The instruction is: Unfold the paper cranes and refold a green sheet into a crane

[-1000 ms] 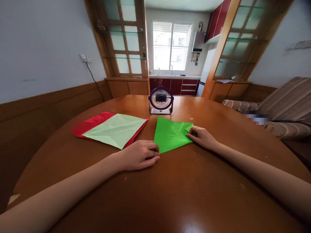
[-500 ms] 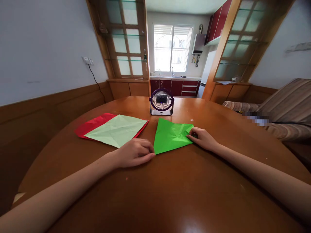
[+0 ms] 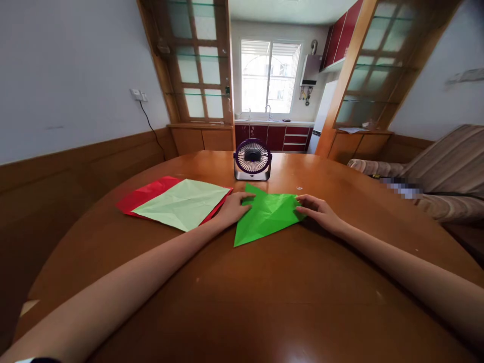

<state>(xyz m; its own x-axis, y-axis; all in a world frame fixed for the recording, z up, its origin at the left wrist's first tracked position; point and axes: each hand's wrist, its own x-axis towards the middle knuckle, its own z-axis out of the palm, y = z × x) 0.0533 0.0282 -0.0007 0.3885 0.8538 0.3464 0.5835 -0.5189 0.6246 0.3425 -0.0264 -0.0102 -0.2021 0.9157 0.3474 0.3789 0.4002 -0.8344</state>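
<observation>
Lying flat on the round wooden counter (image 3: 264,302), just in front of the small purple desk fan (image 3: 252,159): bright green folded paper (image 3: 264,217), a creased triangle with its sharp point toward the near side. Left hand (image 3: 235,205) open and flat, fingers spread on the paper's upper left edge, pressing rather than gripping. Right hand (image 3: 317,210) likewise open, fingertips resting on the paper's right corner, nothing pinched. Wide bare stretch of glossy, reflective brown wood between the paper and the near rim; open surface to the right as well, curved edge well apart from the hands. Just to the left, a pale green sheet (image 3: 185,202) lying over a red sheet (image 3: 145,194), both thin, matte and crease-marked, the red border almost touching the left hand. Fan close behind the green paper's top point, little room there. Compared with half a second ago: left hand shifted from the paper's near tip up to the far left edge; paper turned slightly, tip now further toward the near side; right hand much where it was.
</observation>
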